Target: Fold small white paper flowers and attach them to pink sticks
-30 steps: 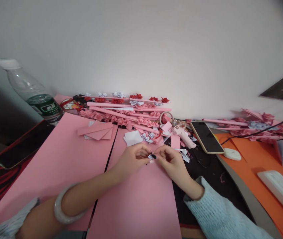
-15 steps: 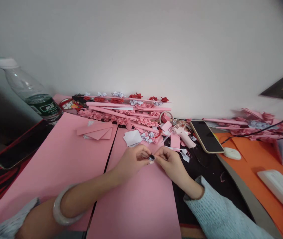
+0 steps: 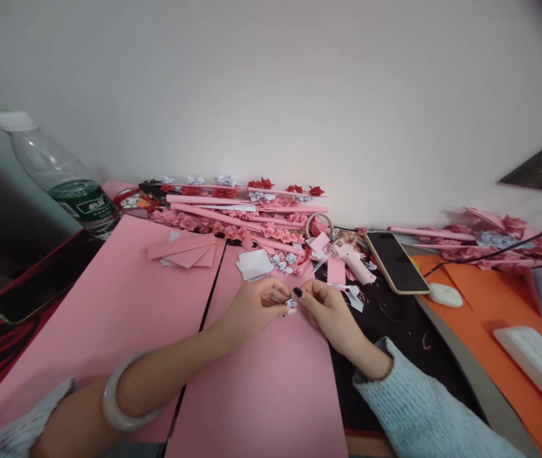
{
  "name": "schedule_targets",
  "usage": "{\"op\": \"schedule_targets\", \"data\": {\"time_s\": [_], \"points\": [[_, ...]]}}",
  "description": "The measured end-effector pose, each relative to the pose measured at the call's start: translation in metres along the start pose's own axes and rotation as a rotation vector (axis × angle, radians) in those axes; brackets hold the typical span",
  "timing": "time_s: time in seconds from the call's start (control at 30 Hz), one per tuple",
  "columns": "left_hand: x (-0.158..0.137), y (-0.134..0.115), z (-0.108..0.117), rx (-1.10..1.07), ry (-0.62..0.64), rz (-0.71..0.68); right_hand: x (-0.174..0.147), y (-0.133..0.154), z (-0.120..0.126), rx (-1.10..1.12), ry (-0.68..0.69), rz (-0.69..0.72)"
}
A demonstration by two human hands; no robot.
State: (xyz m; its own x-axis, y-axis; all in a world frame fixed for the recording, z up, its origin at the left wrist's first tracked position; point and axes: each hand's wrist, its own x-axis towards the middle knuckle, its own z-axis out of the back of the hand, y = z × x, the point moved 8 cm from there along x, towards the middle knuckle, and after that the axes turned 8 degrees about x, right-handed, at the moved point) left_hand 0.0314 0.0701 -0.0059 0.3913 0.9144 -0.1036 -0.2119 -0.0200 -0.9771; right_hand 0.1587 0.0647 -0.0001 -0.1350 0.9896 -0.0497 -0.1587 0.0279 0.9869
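While a small pale folded-paper piece [image 3: 291, 303] is pinched between the thumb and fingers of the bare left hand [image 3: 250, 310], the bare right hand [image 3: 332, 316] is held just beside it, its fingers curled; whether anything is gripped there cannot be told. The piece is held above a large flat pink paper sheet [image 3: 261, 388]. Beyond the hands, white square paper slips [image 3: 254, 264] are stacked, and a pale-pink gun-shaped plastic tool [image 3: 354, 262] is laid near a light-cased, dark-screened phone [image 3: 397, 263].
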Motion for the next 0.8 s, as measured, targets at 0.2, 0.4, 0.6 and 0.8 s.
{"op": "schedule_targets", "data": {"time_s": [0.2,0.4,0.6,0.8], "points": [[0.001,0.000,0.001,-0.041,-0.013,0.035,-0.001,0.008,0.004,-0.102,-0.042,0.089],[-0.001,-0.002,0.001,0.008,-0.004,-0.002,-0.001,0.005,0.001,-0.099,-0.019,0.023],[-0.001,0.000,0.001,0.060,0.009,-0.040,-0.001,-0.012,-0.003,0.093,0.039,-0.153],[0.000,-0.001,0.002,0.063,0.000,-0.035,-0.003,-0.019,-0.007,0.244,0.059,-0.261]]}}
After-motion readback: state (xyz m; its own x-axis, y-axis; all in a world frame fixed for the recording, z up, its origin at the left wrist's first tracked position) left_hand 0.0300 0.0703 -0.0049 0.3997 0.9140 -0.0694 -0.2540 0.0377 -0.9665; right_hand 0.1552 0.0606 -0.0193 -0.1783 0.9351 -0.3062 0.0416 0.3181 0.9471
